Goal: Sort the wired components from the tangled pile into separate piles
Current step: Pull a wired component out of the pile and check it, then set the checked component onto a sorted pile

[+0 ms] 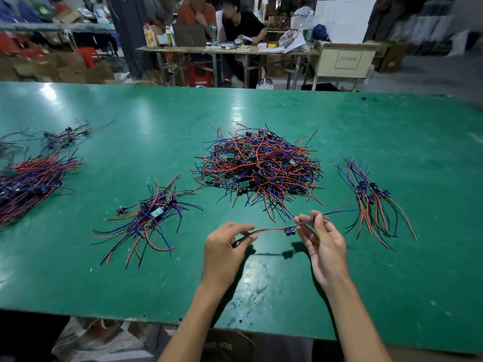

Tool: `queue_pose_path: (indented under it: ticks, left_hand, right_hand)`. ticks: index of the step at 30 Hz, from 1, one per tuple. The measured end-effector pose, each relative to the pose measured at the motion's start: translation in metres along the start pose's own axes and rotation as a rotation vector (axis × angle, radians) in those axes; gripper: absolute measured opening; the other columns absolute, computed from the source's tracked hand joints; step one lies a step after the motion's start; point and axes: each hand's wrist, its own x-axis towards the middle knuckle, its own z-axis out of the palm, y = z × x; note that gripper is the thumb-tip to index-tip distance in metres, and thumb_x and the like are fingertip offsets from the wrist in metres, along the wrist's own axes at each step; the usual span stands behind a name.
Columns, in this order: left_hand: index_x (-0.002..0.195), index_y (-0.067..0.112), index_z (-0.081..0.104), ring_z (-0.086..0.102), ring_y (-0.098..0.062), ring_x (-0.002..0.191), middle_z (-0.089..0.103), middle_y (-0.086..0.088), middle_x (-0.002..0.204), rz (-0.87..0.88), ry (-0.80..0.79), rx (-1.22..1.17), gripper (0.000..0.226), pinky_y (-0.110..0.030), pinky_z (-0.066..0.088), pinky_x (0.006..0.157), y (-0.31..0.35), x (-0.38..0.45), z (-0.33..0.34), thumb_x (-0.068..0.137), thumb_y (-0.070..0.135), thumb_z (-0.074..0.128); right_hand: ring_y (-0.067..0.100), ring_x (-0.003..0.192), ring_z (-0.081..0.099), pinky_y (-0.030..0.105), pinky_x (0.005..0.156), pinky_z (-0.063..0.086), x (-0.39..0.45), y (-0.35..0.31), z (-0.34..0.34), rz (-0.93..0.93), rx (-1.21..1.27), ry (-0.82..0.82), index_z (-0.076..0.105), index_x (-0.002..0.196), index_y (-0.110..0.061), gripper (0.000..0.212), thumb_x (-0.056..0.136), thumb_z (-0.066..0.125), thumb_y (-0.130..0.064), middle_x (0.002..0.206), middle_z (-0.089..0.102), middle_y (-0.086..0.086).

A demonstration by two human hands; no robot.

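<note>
Far-left piles (28, 178), 9 o'clock on green table (156, 105): large, wires laid parallel. Smaller sorted pile (149, 215) at 8 o'clock, looser. Tangled pile (257, 168) at centre: biggest heap, most work left. Left hand (224, 253), 6 o'clock, pinches red wire end of one wired component (290, 229); right hand (322, 241) pinches its blue end, stretched between hands above table. Right pile (373, 202), 3 o'clock: few pieces. Judgement: under half sorted.

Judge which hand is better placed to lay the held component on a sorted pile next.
Right, probably. The right hand pinches the wired component by its blue leads, which point toward the neat right pile. The left hand only holds the red lead's far end.
</note>
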Motion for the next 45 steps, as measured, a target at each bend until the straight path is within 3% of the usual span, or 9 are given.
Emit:
queue_pose_path:
  ticks: [5, 11, 16, 21, 25, 30, 34, 38, 45]
  left_hand:
    - [0.079, 0.033, 0.082, 0.054, -0.015, 0.054, 0.073, -0.001, 0.064, -0.361, -0.037, -0.311, 0.012, -0.028, 0.046, 0.057, -0.006, 0.002, -0.008, 0.072, 0.042, 0.088]
    - [0.079, 0.028, 0.08, 0.071, -0.012, 0.063, 0.075, 0.001, 0.067, -0.387, 0.015, -0.33, 0.015, -0.018, 0.048, 0.057, -0.004, 0.005, -0.006, 0.088, 0.039, 0.075]
    - [0.08, 0.025, 0.077, 0.065, -0.02, 0.053, 0.069, -0.008, 0.062, -0.43, 0.117, -0.397, 0.027, -0.016, 0.045, 0.046, -0.004, 0.008, -0.006, 0.101, 0.028, 0.06]
    - [0.077, 0.029, 0.076, 0.067, -0.02, 0.055, 0.068, -0.006, 0.06, -0.408, 0.088, -0.333, 0.029, -0.014, 0.044, 0.049, -0.008, 0.011, -0.004, 0.101, 0.028, 0.06]
    - [0.076, 0.033, 0.075, 0.066, -0.016, 0.054, 0.068, -0.005, 0.059, -0.394, 0.105, -0.334, 0.029, -0.013, 0.044, 0.048, -0.01, 0.011, -0.004, 0.101, 0.029, 0.06]
    - [0.078, 0.034, 0.075, 0.068, -0.016, 0.056, 0.069, -0.003, 0.061, -0.393, 0.09, -0.322, 0.028, -0.014, 0.045, 0.051, -0.013, 0.013, -0.003, 0.1, 0.031, 0.059]
    - [0.078, 0.035, 0.075, 0.068, -0.016, 0.056, 0.069, -0.003, 0.061, -0.393, 0.079, -0.306, 0.027, -0.015, 0.045, 0.053, -0.014, 0.011, -0.002, 0.1, 0.033, 0.059]
    - [0.076, 0.034, 0.074, 0.069, -0.015, 0.055, 0.069, -0.001, 0.059, -0.379, 0.07, -0.253, 0.029, -0.018, 0.047, 0.055, -0.015, 0.011, -0.001, 0.1, 0.032, 0.059]
    - [0.085, 0.025, 0.078, 0.073, -0.012, 0.06, 0.075, 0.003, 0.07, -0.361, -0.14, -0.28, 0.033, -0.02, 0.05, 0.056, 0.009, 0.012, 0.015, 0.102, 0.041, 0.054]
  right_hand:
    - [0.022, 0.087, 0.077, 0.026, 0.071, 0.061, 0.0, 0.001, -0.002, -0.038, 0.029, 0.031, 0.062, 0.101, -0.012, 0.023, 0.089, 0.065, -0.032, 0.091, 0.077, 0.01]
    - [0.03, 0.06, 0.073, 0.039, 0.051, 0.061, 0.01, -0.011, 0.016, -0.132, -0.302, 0.087, 0.055, 0.1, -0.015, 0.018, 0.105, 0.053, -0.032, 0.083, 0.077, 0.014]
    - [0.016, 0.038, 0.058, 0.024, 0.039, 0.044, 0.08, -0.082, 0.023, -0.359, -0.702, 0.282, 0.062, 0.104, -0.018, 0.02, 0.104, 0.049, -0.033, 0.064, 0.068, 0.003]
    - [0.033, 0.099, 0.069, 0.034, 0.086, 0.047, 0.152, -0.145, 0.001, -0.329, -1.468, 0.294, 0.068, 0.121, -0.021, 0.035, 0.101, 0.049, -0.041, 0.09, 0.077, 0.01]
    - [0.038, 0.12, 0.061, 0.04, 0.096, 0.048, 0.144, -0.142, 0.018, -0.185, -1.927, 0.265, 0.068, 0.123, -0.012, 0.041, 0.097, 0.057, -0.042, 0.126, 0.067, 0.021]
    - [0.026, 0.108, 0.065, 0.034, 0.085, 0.049, 0.116, -0.054, 0.018, -0.281, -1.829, -0.018, 0.076, 0.113, -0.024, 0.032, 0.093, 0.067, -0.048, 0.113, 0.072, 0.006]
    - [0.03, 0.103, 0.063, 0.041, 0.089, 0.05, 0.098, -0.02, 0.003, -0.462, -1.6, 0.162, 0.077, 0.099, -0.018, 0.024, 0.095, 0.068, -0.039, 0.106, 0.07, 0.007]
    - [0.023, 0.084, 0.061, 0.031, 0.068, 0.038, 0.073, -0.009, -0.004, -0.634, -1.482, 0.209, 0.068, 0.081, -0.022, 0.023, 0.095, 0.067, -0.041, 0.084, 0.067, -0.005]
    - [0.005, 0.071, 0.046, 0.022, 0.063, 0.039, 0.015, 0.015, -0.001, -1.055, -1.283, -0.154, 0.058, 0.078, -0.023, 0.02, 0.093, 0.069, -0.029, 0.077, 0.055, -0.013]
